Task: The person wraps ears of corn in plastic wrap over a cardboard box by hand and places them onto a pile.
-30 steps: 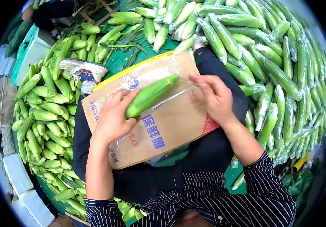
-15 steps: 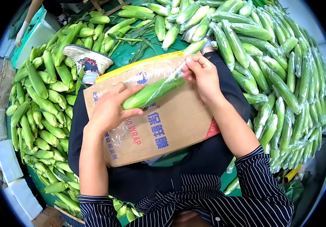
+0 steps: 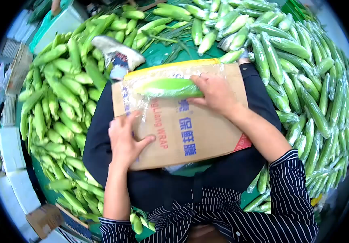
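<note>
While the right hand (image 3: 217, 94) grips the corn (image 3: 168, 88) roughly along the cardboard's (image 3: 219, 121) far edge, the open left hand (image 3: 124, 139) is at its left edge.

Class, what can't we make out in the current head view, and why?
Head view throughout:
- right end of the corn: hidden by the right hand
- part of the cardboard: covered by the left hand
- rest of a nearby person's arm: cut off by the top edge

White boxes (image 3: 12, 149) stand at the far left, near a brown carton (image 3: 44, 220)
</note>
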Motion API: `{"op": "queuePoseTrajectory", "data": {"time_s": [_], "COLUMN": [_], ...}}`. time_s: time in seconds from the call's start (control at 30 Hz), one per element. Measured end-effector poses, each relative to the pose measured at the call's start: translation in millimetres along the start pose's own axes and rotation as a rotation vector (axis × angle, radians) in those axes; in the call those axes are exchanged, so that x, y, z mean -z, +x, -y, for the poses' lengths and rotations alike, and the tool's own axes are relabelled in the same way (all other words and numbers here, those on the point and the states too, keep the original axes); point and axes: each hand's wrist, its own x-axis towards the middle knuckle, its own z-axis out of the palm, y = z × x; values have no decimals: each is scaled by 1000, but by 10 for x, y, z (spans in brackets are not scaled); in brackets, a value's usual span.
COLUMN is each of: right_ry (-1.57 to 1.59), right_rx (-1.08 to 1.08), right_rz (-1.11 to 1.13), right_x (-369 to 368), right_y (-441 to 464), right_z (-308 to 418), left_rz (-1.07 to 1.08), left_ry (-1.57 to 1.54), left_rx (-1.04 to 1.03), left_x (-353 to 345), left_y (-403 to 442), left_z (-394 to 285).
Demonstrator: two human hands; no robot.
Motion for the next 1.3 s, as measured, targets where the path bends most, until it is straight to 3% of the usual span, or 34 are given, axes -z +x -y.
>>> {"op": "queuePoseTrajectory", "data": {"time_s": [0.03, 0.13, 0.23, 0.27, 0.3, 0.37, 0.4, 0.5, 0.53, 0.63, 0.7, 0.77, 0.83, 0.87, 0.93, 1.03, 1.1, 1.17, 1.23, 1.3], "right_ry": [-29, -92, -14, -1, 5, 16, 45, 197, 189, -78, -5, 49, -46, -157, -104, 34, 148, 312, 317, 111], "right_rx": [45, 191, 264, 270, 296, 343, 333, 377, 316, 314, 195, 86, 61, 51, -30, -23, -8, -25, -135, -174], "right_rz": [-30, -104, 16, -8, 11, 35, 123, 141, 220, 85, -190, -170, -163, -219, -106, 16, 190, 300, 513, 714], "right_x": [-10, -5, 205, 222, 262, 331, 326, 230, 253, 367, 348, 320, 216, 110, 70, 34, 222, 400, 620, 858], "right_y": [-9, 4, -248, -339, -438, -552, -614, -746, -734, -491, -313, -171, -28, 41, 262, 363, 333, 220, 178, 460], "right_z": [5, -120, -50, -33, 27, 173, 279, 501, 543, 503, 452, 493, 569, 505, 320, 124, 199, 396, 469, 514], "left_rz": [-37, -330, -560, -541, -566, -811, -813, -566, -477, -203, -197, -376, -334, -274, -142, -319, -434, -408, -220, 14], "left_ry": [110, 78, -494, -419, -573, -968, -993, -673, -348, -84, 242, 495, 444, 154, -419, 307, 319, 300, 252, 146], "left_rx": [-85, 28, 303, 270, 222, 135, 161, 58, -136, -184, -207, -271, -161, -129, -64, -513, -667, -706, -653, -501], "left_x": [-83, -189, -168, -211, -311, -517, -575, -675, -576, -371, -324, -220, -144, -174, -194, -351, -361, -301, -245, -206], "left_y": [-105, -36, -214, -370, -513, -633, -715, -819, -709, -261, 365, 1091, 1649, 1662, 1600, 924, 888, 870, 802, 721], "left_z": [126, 240, 128, 78, 24, -115, -143, -428, -519, -634, -615, -632, -630, -646, -672, -703, -527, -442, -485, -586]}}
